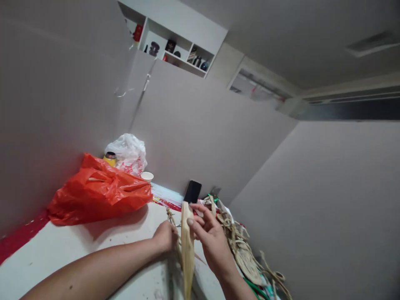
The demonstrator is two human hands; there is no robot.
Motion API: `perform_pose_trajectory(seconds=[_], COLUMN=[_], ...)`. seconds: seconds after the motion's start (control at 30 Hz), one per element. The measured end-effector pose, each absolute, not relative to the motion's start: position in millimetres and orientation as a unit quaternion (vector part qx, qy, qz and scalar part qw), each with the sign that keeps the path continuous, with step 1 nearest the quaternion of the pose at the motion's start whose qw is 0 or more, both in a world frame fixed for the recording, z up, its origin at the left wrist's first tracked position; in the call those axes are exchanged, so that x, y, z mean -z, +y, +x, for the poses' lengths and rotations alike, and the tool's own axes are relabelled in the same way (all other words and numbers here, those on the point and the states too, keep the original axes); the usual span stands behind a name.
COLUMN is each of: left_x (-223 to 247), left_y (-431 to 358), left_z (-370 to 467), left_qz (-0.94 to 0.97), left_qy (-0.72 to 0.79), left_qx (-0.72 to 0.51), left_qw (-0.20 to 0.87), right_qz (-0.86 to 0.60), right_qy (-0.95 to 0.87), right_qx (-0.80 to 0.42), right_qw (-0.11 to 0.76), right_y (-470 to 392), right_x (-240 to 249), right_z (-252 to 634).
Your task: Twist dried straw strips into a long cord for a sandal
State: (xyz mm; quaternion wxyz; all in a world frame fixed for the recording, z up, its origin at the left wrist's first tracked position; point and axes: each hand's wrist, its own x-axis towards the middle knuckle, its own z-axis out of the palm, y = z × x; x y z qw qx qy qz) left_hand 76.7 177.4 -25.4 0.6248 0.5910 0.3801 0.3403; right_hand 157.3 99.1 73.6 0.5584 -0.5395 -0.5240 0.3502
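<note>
A long pale yellow strip, wide and flat, stands nearly upright at the lower middle. My right hand is at its right edge, thumb and fingertips against the upper part of the strip. To the left of the strip, my left hand is closed around a thin braided cord, whose upper end sticks out above the fist. Part of the cord runs down behind the strip. A black phone leans just beyond the strip's top end.
A red plastic bag lies on the white table at left, near a white bag, a yellow jar and a white bowl. Tangled braided cords line the right side. Wall shelves hang above.
</note>
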Motion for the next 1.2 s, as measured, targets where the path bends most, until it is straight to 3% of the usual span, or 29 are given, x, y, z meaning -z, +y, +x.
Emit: perform_pose_trajectory(seconds=[0.37,0.7,0.87,1.2], left_x=[20.3,21.9,26.4,39.1], left_y=[174.5,169.0,169.8,174.0], left_z=[76.0,77.3,78.7,84.3], left_qz=[0.580,0.586,0.600,0.603], left_qy=[0.441,0.436,0.433,0.445], left_qx=[-0.283,-0.331,-0.360,-0.397], left_qw=[0.624,0.597,0.568,0.530], right_qz=[-0.560,-0.565,-0.554,-0.577], right_qy=[-0.435,-0.403,-0.387,-0.422], right_qx=[-0.484,-0.481,-0.526,-0.498], right_qw=[0.513,0.536,0.517,0.491], right_y=[81.5,75.7,87.7,95.8], right_x=[16.7,13.9,22.9,18.6], right_z=[200.2,182.2,181.9,181.2])
